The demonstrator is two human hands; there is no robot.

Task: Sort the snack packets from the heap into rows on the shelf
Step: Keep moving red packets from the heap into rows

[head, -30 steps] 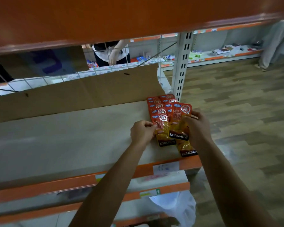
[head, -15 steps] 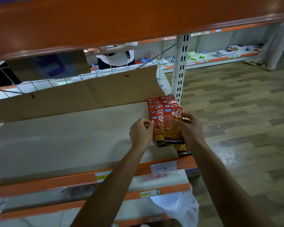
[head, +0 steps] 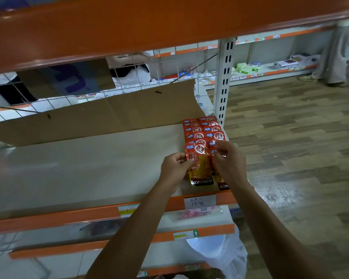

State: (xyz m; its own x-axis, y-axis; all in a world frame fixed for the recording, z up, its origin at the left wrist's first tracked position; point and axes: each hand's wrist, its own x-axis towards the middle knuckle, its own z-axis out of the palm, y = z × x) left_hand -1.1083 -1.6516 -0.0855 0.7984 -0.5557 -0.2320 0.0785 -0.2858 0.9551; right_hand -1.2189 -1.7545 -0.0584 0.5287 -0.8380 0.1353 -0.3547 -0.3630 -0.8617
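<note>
Packets point(head: 204, 129) are laid in two overlapping rows at the right end of the shelf point(head: 89, 168), from the cardboard point(head: 109, 113) at the back toward the front edge. The left row's front packet point(head: 199, 168) is pinched by the left hand point(head: 174, 168), and the neighbouring packet point(head: 222, 183) is gripped by the right hand point(head: 230, 164), fingers curled. Both are sat near the front edge and look slick, so if released crooked, the rows could get fanned out or one slid off.
</note>
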